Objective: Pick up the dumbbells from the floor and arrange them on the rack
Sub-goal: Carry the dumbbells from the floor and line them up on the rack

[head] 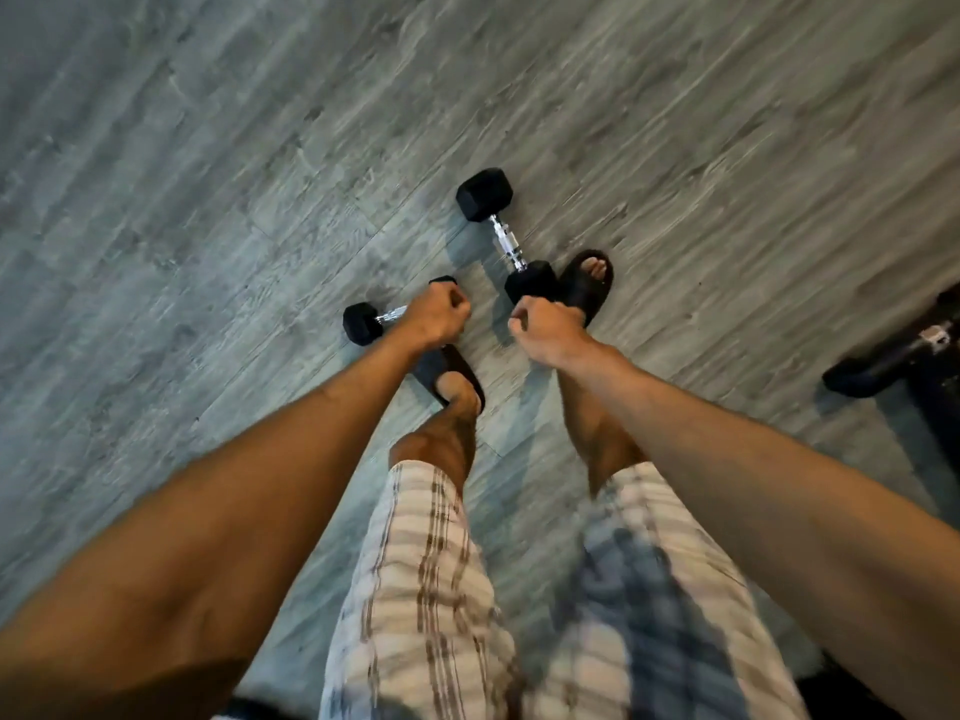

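Note:
A small black hex dumbbell (363,323) lies low by the grey floor, left of my feet. My left hand (435,315) grips its chrome handle, and its far head peeks out above my knuckles. A larger black hex dumbbell (506,240) with a chrome handle lies on the floor ahead, its near head against my right sandal. My right hand (546,328) hangs just in front of that near head with its fingers curled into a fist. Nothing shows in that hand, and it is not around the handle.
Grey wood-look flooring (208,174) spreads out on all sides. My feet in black slide sandals (587,283) stand right beside both dumbbells. Dark equipment (893,356) with a black base sits at the right edge, partly cut off.

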Action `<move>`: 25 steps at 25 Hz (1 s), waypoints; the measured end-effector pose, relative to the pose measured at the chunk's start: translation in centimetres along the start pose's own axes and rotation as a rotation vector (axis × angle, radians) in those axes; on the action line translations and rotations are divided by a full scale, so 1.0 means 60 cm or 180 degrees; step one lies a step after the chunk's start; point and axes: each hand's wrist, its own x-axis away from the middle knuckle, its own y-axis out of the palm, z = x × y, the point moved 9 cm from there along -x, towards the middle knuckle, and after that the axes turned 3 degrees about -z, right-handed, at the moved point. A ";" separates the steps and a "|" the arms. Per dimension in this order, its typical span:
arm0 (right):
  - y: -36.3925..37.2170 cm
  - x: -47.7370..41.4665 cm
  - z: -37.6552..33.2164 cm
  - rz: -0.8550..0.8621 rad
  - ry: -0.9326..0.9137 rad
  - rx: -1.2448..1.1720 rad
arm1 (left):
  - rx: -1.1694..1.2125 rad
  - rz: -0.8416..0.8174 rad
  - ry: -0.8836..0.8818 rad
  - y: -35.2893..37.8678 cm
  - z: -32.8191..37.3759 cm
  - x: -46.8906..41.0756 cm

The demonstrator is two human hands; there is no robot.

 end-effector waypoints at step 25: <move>0.123 -0.643 0.237 0.0120 0.0181 -0.0739 | 0.4088 0.0037 -0.0846 0.185 -0.057 -0.671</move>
